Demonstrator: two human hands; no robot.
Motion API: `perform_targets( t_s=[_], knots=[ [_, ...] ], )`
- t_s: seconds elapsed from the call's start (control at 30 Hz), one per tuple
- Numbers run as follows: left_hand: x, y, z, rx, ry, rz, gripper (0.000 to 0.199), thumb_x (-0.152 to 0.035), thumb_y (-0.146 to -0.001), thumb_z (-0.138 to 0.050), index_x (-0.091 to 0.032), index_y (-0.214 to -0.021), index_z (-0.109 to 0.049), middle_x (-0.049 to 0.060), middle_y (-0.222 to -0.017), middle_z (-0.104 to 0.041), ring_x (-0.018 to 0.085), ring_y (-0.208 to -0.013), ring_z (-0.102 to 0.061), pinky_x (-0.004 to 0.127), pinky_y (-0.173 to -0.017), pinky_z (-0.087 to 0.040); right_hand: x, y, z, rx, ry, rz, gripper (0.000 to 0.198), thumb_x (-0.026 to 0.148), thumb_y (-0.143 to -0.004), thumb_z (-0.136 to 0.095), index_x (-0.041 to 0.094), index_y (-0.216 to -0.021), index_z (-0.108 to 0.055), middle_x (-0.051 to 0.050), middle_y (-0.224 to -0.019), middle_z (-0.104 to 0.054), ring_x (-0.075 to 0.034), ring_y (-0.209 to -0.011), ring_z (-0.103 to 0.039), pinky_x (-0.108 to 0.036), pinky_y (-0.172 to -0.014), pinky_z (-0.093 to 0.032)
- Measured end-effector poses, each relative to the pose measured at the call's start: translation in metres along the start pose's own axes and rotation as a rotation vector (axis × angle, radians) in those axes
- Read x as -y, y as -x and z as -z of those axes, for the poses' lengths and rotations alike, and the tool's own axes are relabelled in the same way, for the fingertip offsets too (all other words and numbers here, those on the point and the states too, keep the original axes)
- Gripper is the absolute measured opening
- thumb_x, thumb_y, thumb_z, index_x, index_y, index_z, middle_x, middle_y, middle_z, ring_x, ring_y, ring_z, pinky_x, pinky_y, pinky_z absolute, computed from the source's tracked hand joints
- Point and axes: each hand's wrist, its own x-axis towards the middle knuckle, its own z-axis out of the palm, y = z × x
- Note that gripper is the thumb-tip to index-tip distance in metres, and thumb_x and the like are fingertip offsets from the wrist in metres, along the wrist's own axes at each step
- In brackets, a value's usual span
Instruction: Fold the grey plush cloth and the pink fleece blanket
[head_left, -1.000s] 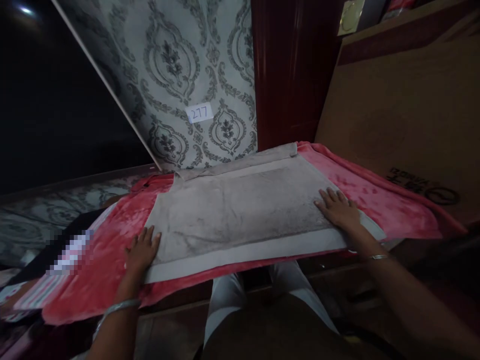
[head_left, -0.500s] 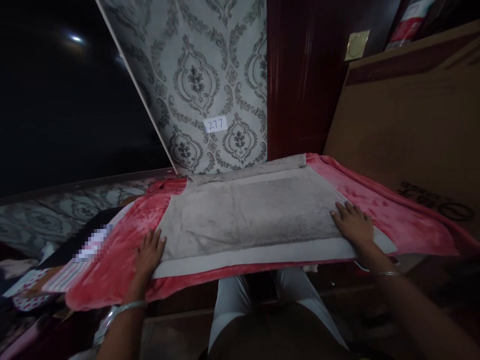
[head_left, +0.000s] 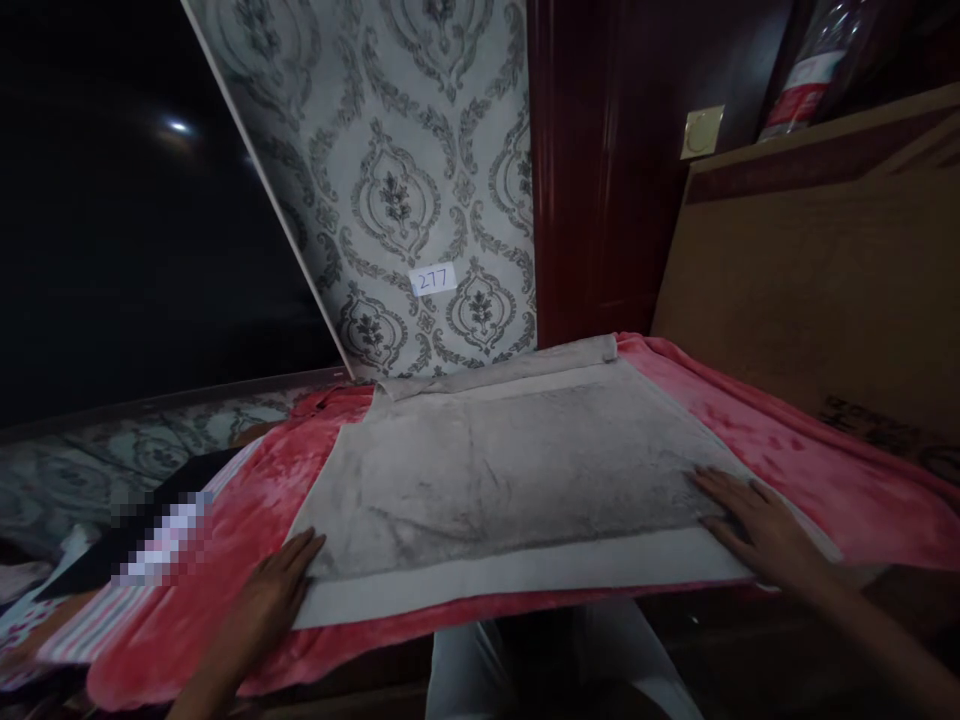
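Observation:
A grey towel (head_left: 480,460) with a pale border along its near edge lies spread over a red and pink plush blanket (head_left: 232,540). Its far edge is turned over in a narrow fold. At the towel's near left corner, my left hand (head_left: 281,585) rests where grey cloth meets red, its fingers stretched out and close together. My right hand (head_left: 757,525) lies on the towel near its right edge, fingers extended and thumb apart. Both hands press on the cloth from above without gripping it.
A large dark screen (head_left: 135,220) stands at the left. Behind the blanket is patterned wallpaper (head_left: 465,180) with a paper label (head_left: 433,279) reading 277. At the right are a cardboard box (head_left: 810,270) and a plastic bottle (head_left: 806,85). Striped cloth (head_left: 97,610) lies at the left.
The view has tilted up, so everything sits lower in the picture. My right hand has slid right along the towel, and my left hand stays at the left corner, fingers closer together.

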Motion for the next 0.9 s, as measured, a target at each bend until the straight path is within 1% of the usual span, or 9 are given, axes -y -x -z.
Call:
perform_targets(
  t_s=[0.1,0.2,0.33,0.43,0.53,0.63,0.7,0.8,0.9],
  knots=[
    [0.003,-0.007,-0.004,-0.034,0.014,0.003,0.054,-0.025,-0.079,-0.044,-0.023,-0.126,-0.071,0.009,-0.138,-0.066,0.026,-0.123,-0.065,0.04,-0.107,-0.051,-0.002,-0.005,-0.002,-0.026,0.013,-0.01,0.057,0.043,-0.089,-0.036,0.023,-0.136,-0.061,-0.012,-0.138,-0.062,-0.031,-0.126,-0.06,-0.056,-0.106,-0.045],
    [0.003,-0.012,-0.009,-0.114,0.077,0.048,0.054,-0.023,-0.071,-0.047,-0.024,-0.118,-0.074,0.009,-0.131,-0.07,0.027,-0.12,-0.067,0.041,-0.105,-0.053,-0.006,-0.011,-0.001,-0.052,-0.008,-0.072,0.056,0.036,-0.081,-0.039,0.022,-0.128,-0.066,-0.013,-0.131,-0.067,-0.033,-0.12,-0.063,-0.058,-0.105,-0.046],
    [0.0,-0.016,-0.005,-0.244,0.221,0.17,0.049,-0.025,-0.06,-0.049,-0.026,-0.099,-0.077,0.007,-0.116,-0.076,0.029,-0.11,-0.071,0.043,-0.101,-0.056,-0.01,-0.016,0.01,-0.109,-0.136,-0.252,0.047,0.036,-0.066,-0.047,0.034,-0.106,-0.071,-0.012,-0.119,-0.071,-0.036,-0.115,-0.065,-0.056,-0.105,-0.048],
    [0.0,-0.022,0.014,-0.282,0.356,0.26,0.04,-0.03,-0.058,-0.048,-0.029,-0.087,-0.076,0.004,-0.103,-0.079,0.029,-0.099,-0.073,0.042,-0.094,-0.059,-0.009,-0.023,0.025,-0.165,-0.273,-0.426,0.034,0.04,-0.064,-0.049,0.04,-0.091,-0.068,-0.009,-0.108,-0.073,-0.037,-0.108,-0.067,-0.053,-0.098,-0.052],
    [0.001,-0.04,0.043,-0.309,0.47,0.364,0.03,-0.034,-0.056,-0.049,-0.031,-0.076,-0.072,0.001,-0.087,-0.08,0.03,-0.087,-0.074,0.039,-0.083,-0.061,-0.006,-0.044,0.046,-0.213,-0.376,-0.587,0.027,0.043,-0.061,-0.048,0.039,-0.082,-0.065,-0.007,-0.098,-0.074,-0.038,-0.095,-0.069,-0.054,-0.088,-0.055],
    [-0.002,-0.068,0.082,-0.388,0.534,0.531,0.02,-0.034,-0.056,-0.052,-0.03,-0.069,-0.067,-0.001,-0.072,-0.076,0.03,-0.083,-0.072,0.036,-0.076,-0.059,0.001,-0.081,0.077,-0.272,-0.432,-0.69,0.027,0.04,-0.058,-0.049,0.033,-0.078,-0.065,-0.008,-0.088,-0.074,-0.037,-0.083,-0.069,-0.052,-0.084,-0.054],
    [-0.009,-0.089,0.114,-0.444,0.58,0.625,0.02,-0.033,-0.057,-0.056,-0.027,-0.072,-0.068,0.0,-0.07,-0.073,0.028,-0.085,-0.07,0.033,-0.075,-0.056,0.008,-0.112,0.103,-0.315,-0.449,-0.715,0.022,0.035,-0.06,-0.052,0.029,-0.076,-0.066,-0.008,-0.085,-0.074,-0.034,-0.085,-0.068,-0.047,-0.083,-0.053],
    [-0.024,-0.112,0.169,-0.54,0.681,0.654,0.026,-0.03,-0.061,-0.06,-0.018,-0.082,-0.071,-0.002,-0.071,-0.071,0.021,-0.08,-0.064,0.029,-0.079,-0.054,0.021,-0.155,0.151,-0.423,-0.471,-0.741,0.014,0.022,-0.066,-0.058,0.023,-0.076,-0.068,-0.007,-0.082,-0.072,-0.026,-0.083,-0.065,-0.04,-0.083,-0.051],
    [-0.036,-0.129,0.224,-0.771,0.712,0.675,0.037,-0.031,-0.065,-0.065,-0.012,-0.096,-0.073,-0.004,-0.074,-0.067,0.013,-0.072,-0.057,0.03,-0.083,-0.054,0.035,-0.189,0.199,-0.598,-0.533,-0.718,0.012,0.01,-0.076,-0.064,0.016,-0.084,-0.071,-0.007,-0.088,-0.071,-0.017,-0.08,-0.061,-0.035,-0.082,-0.048]
  ],
)
